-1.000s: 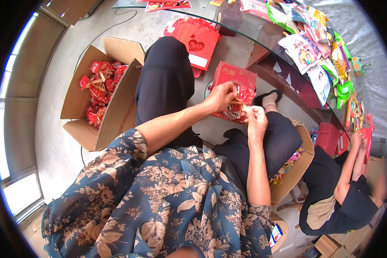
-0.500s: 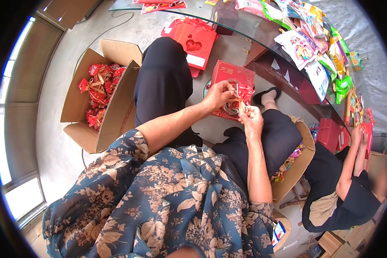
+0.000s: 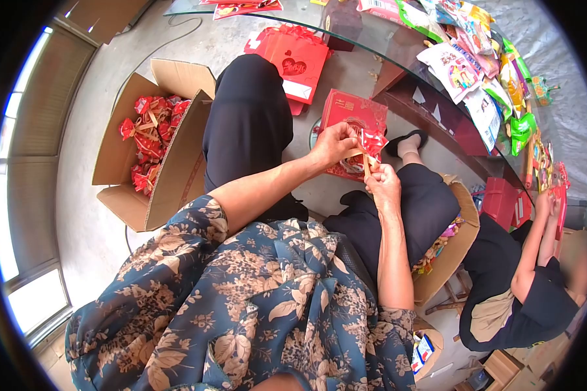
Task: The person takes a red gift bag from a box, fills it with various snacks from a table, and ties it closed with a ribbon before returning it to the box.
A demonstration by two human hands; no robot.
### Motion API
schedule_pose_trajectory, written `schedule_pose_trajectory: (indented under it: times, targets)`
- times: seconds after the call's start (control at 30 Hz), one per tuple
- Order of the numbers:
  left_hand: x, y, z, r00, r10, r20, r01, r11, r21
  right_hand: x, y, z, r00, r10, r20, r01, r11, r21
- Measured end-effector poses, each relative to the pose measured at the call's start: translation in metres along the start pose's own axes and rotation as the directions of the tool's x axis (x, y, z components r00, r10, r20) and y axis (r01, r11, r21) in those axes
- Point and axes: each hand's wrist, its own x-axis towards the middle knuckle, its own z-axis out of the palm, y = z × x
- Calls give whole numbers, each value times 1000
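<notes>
My left hand (image 3: 336, 144) is closed, its fingertips pinching one side of a gold ribbon (image 3: 365, 163). The other side of that ribbon is pinched by my right hand (image 3: 384, 185), a little lower and to the right. Between and just beyond the hands, a small red candy bag (image 3: 374, 141) has the ribbon at its gathered neck. Beneath it lies a red gift box (image 3: 353, 105) with gold print, partly covered by the bag and my hands. Whether a knot has formed in the ribbon is too small to tell.
On my left stands an open cardboard box (image 3: 127, 124) holding several tied red bags (image 3: 151, 140). Red gift bags (image 3: 300, 62) stand ahead. Snack packets (image 3: 453, 68) lie on a glass table (image 3: 385, 45). A carton of sweets (image 3: 460, 241) is by my right leg; a co-worker (image 3: 522, 287) sits beyond.
My right hand has drawn slightly down and right, and the gold ribbon now shows as a longer strip between my hands. More of the red bag is visible.
</notes>
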Motion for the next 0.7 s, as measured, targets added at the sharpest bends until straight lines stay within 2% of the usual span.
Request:
schedule_pose_trajectory:
  times: [0.1,0.23,0.33,0.43,0.6,0.7]
  targets:
    - [4,-5,-1,999,24,29,-21,994,-103,-2,-5,2,999,-16,-43,17,1000,14]
    - [2,-3,-1,1000,10,29,-9,1000,-25,-4,-15,5,990,-100,-95,98,995,-27]
    - [0,2,0,1000,-4,24,5,1000,-30,-1,-7,7,953,-255,-164,227,959,-167]
    - [0,5,-2,1000,-18,20,19,999,-28,-5,-13,5,944,-275,-181,230,945,-234]
    - [0,8,-2,998,-36,53,36,999,8,0,-8,4,950,-226,-214,220,974,-50]
    - [-1,10,-2,998,-29,53,31,999,-43,3,-3,9,965,-185,-187,204,975,88]
